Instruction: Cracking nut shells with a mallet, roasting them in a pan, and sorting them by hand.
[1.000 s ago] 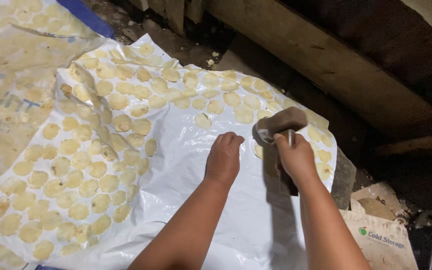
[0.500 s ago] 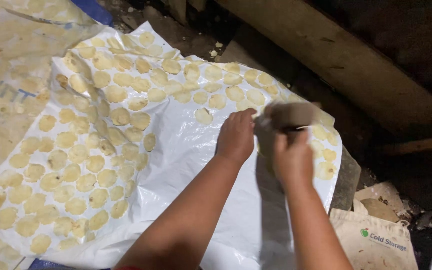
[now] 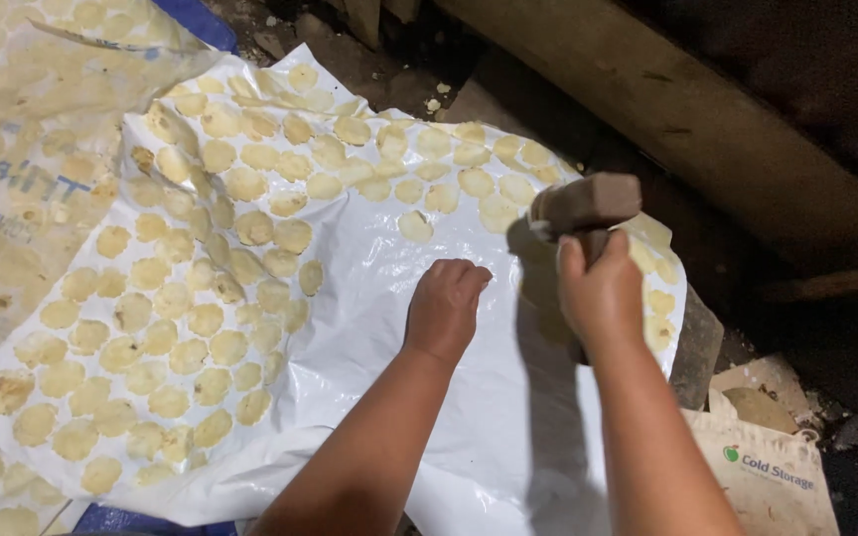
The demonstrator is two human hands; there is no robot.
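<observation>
Dim and cluttered, the place around us shows a heavy wooden beam (image 3: pixel 707 109) slanting across the dark upper right, rough ground below it, and a pale cloth bag (image 3: pixel 772 476) at the lower right. We look down on a white plastic sheet (image 3: pixel 469 397) spread over the floor, its far and left parts covered with many thin, pale yellow round discs (image 3: pixel 206 320) laid out close together — some touching, some overlapping at the edges. A second, more see-through sheet (image 3: pixel 12 228) lies to the left, also carrying discs, and a strip of blue material (image 3: pixel 201 22) shows beyond it. Our left hand (image 3: pixel 446 306) rests knuckles up on a bare part of the white sheet, fingers curled under; we cannot tell whether it holds anything beneath them. Our right hand (image 3: pixel 603 293) is closed around the handle of a brown wooden block tool (image 3: pixel 583 203), shaped like a mallet or stamp, held raised just above the sheet near its right edge, where its shadow falls on the plastic. One single disc (image 3: pixel 415 226) sits apart from the rest, just beyond the left hand. Judging by how things lie, a good deal is already laid out — the far band and the whole left side are filled — while the wide middle and near part of the sheet, under and around our arms, is bare. A few more discs (image 3: pixel 659 303) lie along the right edge behind the right hand.
</observation>
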